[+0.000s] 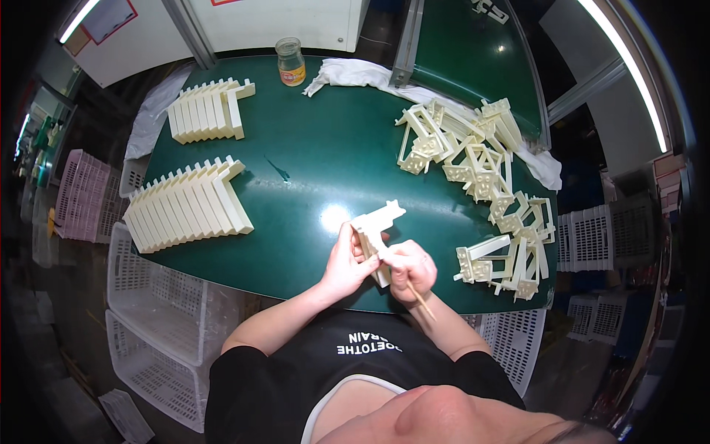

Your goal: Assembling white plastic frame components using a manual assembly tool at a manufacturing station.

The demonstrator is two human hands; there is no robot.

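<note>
A cream plastic part (375, 224) is held tilted over the near middle of the green table, its notched end pointing away from me. My left hand (347, 259) grips it from the left, fingers wrapped round its side. In my right hand (410, 271) is a thin wooden stick (421, 302), pinched between the fingers, its rear end slanting down towards my forearm. That hand touches the right side of the part. The front tip of the stick is hidden by the fingers, and I cannot make out the tool's kind.
On the green table (318, 148), two neat rows of cream parts, a far row (207, 112) and a near row (188, 209), stand left. Loose cream frames (473, 166) lie piled right. A glass jar (291, 62) and white cloth (351, 74) lie at the back; white crates (159, 296) stand below.
</note>
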